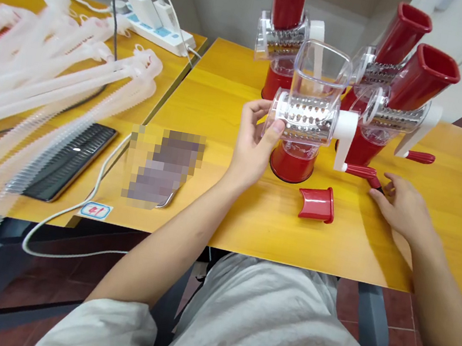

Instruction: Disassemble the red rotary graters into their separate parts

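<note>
A rotary grater (307, 118) with a clear hopper, a metal drum and a red base stands at the middle of the yellow table (249, 224). My left hand (254, 141) grips the left end of its clear drum housing, thumb and fingers closed round it. My right hand (399, 206) rests on the table by the red tip of the grater's white crank handle (359, 170), fingers pinched near the tip; whether they hold it I cannot make out. A loose red pusher piece (317, 204) lies on the table in front of the grater.
Three more graters (398, 101) with red hoppers stand behind. To the left lie a black phone (67, 159), a pile of white corrugated tubes (40, 86), a power strip (158, 29) with chargers and a white cable (87, 201). A blurred patch lies near the table's left edge.
</note>
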Demonstrator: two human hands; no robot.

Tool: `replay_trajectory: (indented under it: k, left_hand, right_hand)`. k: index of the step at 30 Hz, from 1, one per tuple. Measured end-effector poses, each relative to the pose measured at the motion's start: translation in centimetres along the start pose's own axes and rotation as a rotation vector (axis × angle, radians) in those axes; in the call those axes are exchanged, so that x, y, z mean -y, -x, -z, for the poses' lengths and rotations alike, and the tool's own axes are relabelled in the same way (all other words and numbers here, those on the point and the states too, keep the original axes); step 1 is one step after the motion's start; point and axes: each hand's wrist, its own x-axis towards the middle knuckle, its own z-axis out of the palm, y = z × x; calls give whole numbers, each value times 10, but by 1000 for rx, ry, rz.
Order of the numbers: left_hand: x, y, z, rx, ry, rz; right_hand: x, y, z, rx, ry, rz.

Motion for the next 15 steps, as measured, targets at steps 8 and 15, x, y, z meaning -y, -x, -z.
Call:
replay_trajectory:
  k: [8,15]
  left_hand:
    - [0,-6,7,-14,-65,44]
    - [2,-7,8,-44,-45,72]
  right_hand:
    - [8,-49,25,263,175,56]
    - [-2,-44,29,237,98,15]
